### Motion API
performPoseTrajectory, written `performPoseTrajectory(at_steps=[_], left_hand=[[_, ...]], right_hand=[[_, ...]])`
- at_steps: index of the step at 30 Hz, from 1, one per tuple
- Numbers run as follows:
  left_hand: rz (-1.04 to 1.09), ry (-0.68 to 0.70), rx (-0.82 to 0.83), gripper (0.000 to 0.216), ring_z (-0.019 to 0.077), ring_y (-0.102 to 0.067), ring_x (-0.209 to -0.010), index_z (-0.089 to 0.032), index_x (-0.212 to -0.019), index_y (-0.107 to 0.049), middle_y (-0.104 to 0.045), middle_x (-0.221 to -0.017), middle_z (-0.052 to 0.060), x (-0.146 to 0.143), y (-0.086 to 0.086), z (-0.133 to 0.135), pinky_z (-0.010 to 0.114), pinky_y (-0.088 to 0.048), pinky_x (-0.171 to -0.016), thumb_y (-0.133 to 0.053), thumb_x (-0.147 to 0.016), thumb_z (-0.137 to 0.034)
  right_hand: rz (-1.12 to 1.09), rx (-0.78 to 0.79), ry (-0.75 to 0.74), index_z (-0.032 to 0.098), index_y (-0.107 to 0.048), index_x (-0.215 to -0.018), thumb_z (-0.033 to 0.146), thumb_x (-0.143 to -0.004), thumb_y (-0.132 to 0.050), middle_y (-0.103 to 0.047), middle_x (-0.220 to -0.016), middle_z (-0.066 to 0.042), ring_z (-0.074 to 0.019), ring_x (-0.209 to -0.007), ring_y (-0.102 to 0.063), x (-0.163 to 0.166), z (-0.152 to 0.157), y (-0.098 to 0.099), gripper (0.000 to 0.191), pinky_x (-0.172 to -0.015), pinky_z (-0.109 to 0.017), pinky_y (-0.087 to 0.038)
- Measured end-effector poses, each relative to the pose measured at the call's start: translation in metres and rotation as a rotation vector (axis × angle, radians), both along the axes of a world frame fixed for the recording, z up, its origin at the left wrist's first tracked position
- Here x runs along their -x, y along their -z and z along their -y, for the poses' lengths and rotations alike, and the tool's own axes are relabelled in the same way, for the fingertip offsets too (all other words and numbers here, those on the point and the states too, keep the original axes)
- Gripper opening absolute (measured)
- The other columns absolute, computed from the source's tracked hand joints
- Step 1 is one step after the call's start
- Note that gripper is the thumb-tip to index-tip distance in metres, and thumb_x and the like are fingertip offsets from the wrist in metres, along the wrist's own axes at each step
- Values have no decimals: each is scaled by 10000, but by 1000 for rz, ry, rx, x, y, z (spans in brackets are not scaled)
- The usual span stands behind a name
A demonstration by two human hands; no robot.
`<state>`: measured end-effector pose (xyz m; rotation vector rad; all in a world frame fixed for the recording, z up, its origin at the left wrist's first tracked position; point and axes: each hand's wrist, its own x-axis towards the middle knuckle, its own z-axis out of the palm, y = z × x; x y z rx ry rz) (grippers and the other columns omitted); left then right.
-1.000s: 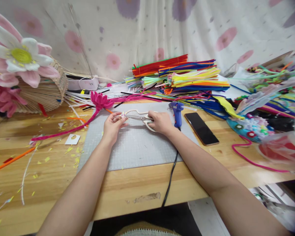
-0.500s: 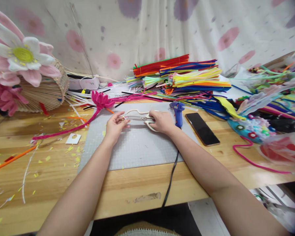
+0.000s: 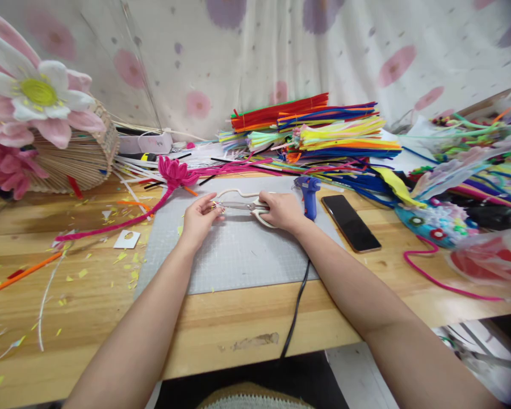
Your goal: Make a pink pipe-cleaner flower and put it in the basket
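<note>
My right hand [image 3: 280,210] is closed around the pale handles of a pair of scissors [image 3: 237,205]. The metal blades point left, with their tips at my left fingertips. My left hand [image 3: 201,218] pinches the end of a white pipe cleaner [image 3: 238,192], which curves behind the blades towards my right hand. Small bits between the left fingers are too tiny to make out. Both hands are above a grey cutting mat [image 3: 247,258]. Left of them lies a magenta pipe-cleaner flower [image 3: 174,173] with a long stem.
A blue glue gun [image 3: 309,196] with a black cord stands right of my right hand, beside a phone [image 3: 351,223]. Bundles of coloured pipe cleaners [image 3: 340,136] lie at the back. A large flower piece [image 3: 42,94] is at left, and yellow scraps [image 3: 120,257] litter the wood.
The scissor blades look slightly closer together than before. Both hands stay in nearly the same place.
</note>
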<state>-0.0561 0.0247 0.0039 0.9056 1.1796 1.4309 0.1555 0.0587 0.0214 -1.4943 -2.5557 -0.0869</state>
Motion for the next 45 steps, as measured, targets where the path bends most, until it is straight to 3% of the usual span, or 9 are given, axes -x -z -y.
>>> performPoseTrajectory(at_steps=[26,33,40,45], left_hand=[[-43,-3,-13,540,126,-615,-677,-144,-1043,-631,-610,-740,2,2,3,-1,274,-554,-579,-744,-516,-185],[-39,-12,-21,524,130,-607,-688,-134,-1025,-632,-611,-740,11,1,1,0,260,-551,-559,-746,-518,-197],[-30,-27,0,518,130,-613,-682,-128,-1015,-630,-578,-759,7,1,-2,1,277,-557,-572,-752,-514,-186],[42,-10,25,486,156,-640,-716,-125,-1000,-624,-611,-763,18,1,-6,2,308,-560,-632,-740,-530,-165]], right_hand=[[-11,38,7,216,-568,-919,489,-775,-518,-690,-801,-35,-181,-699,-594,0,-2,5,313,-552,-260,-224],[-8,15,-1,214,-560,-902,388,-774,-521,-683,-776,-33,-175,-670,-578,-1,-2,6,219,-549,-258,-218],[-113,-6,154,201,-551,-900,500,-800,-477,-663,-744,-44,-179,-652,-567,-1,-7,13,324,-544,-255,-216],[-144,8,182,201,-554,-902,518,-794,-485,-656,-726,-42,-178,-643,-565,-1,-8,12,342,-542,-253,-221]])
